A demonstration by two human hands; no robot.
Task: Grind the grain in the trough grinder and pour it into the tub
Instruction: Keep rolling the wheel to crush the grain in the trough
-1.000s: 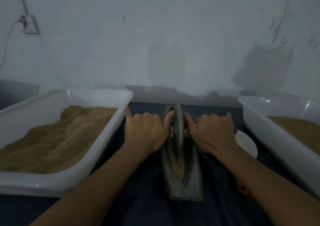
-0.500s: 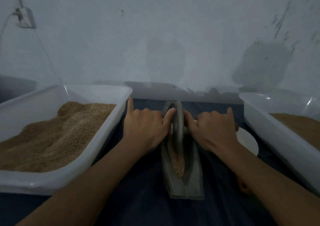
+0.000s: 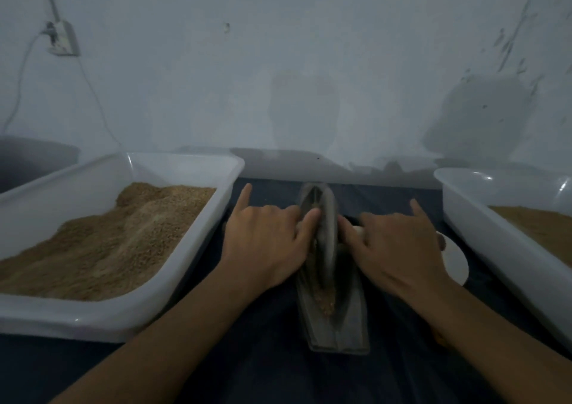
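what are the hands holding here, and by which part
Both the left hand and the right hand grip the grinding wheel by its axle handle, one on each side, over the trough.

Pretty tight lane here: the left tub point(image 3: 130, 312) and right tub point(image 3: 483, 242) are walling in both sides, with the trough grinder point(image 3: 335, 326) sitting dead centre on the desk point(image 3: 266, 357). A white dish point(image 3: 456, 261) is crowding the gap just beside the right tub. The wall point(image 3: 309, 78) is closing off the back.
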